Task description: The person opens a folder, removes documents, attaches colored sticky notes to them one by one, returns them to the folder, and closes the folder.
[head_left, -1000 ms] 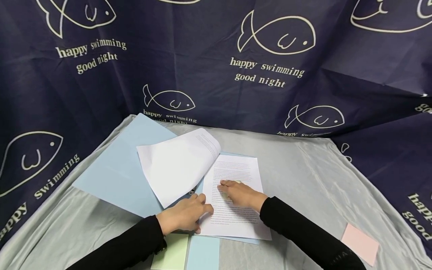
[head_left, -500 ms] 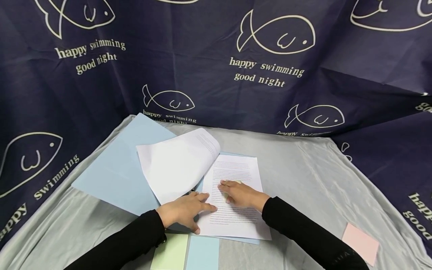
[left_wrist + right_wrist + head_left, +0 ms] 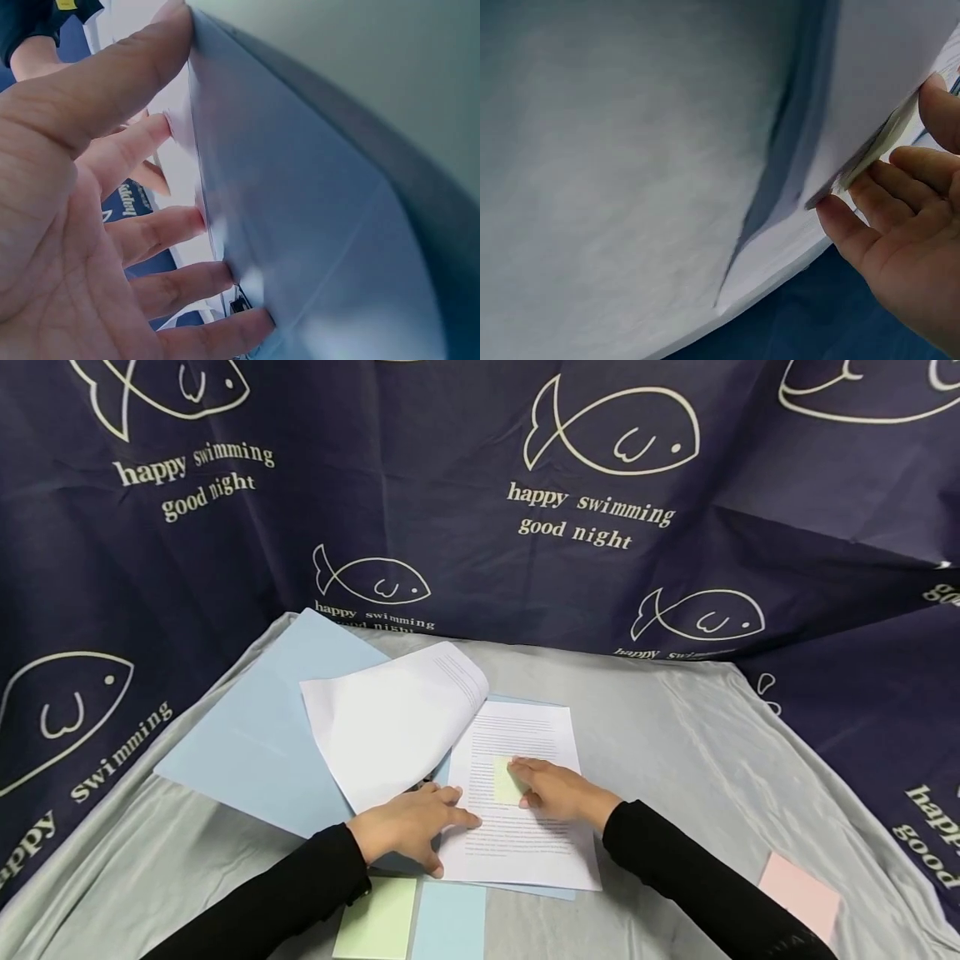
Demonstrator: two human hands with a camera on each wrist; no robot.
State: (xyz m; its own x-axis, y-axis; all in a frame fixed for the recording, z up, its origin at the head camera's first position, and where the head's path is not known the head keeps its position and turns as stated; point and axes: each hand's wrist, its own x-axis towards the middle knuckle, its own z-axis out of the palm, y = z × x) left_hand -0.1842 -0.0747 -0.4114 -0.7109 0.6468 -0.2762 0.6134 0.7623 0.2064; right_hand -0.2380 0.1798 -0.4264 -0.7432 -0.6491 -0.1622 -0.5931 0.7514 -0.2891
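Note:
A printed white sheet [image 3: 536, 856] lies on the right side of an open light blue folder [image 3: 247, 727]. My left hand [image 3: 408, 827] rests with fingers spread on the sheet's lower left edge; in the left wrist view the fingertips [image 3: 187, 217] touch the paper. On the middle of the text is a small pale yellow-green sticky note [image 3: 506, 783]. My right hand [image 3: 558, 789] touches the note's right side with extended fingers, covering part of it. The right wrist view shows the note [image 3: 885, 142] standing slightly off the page beside the fingers.
Another sheet [image 3: 390, 718] is turned over to the left, curling across the folder. A metal clip at the folder's spine is mostly hidden. A green pad [image 3: 377, 918] and a blue pad [image 3: 450, 920] lie near the front; a pink pad [image 3: 801, 893] lies far right.
My right hand has slid to the right, uncovering the sticky note that it mostly hid before. The left hand's fingers spread out over the sheet's edge, then stayed there.

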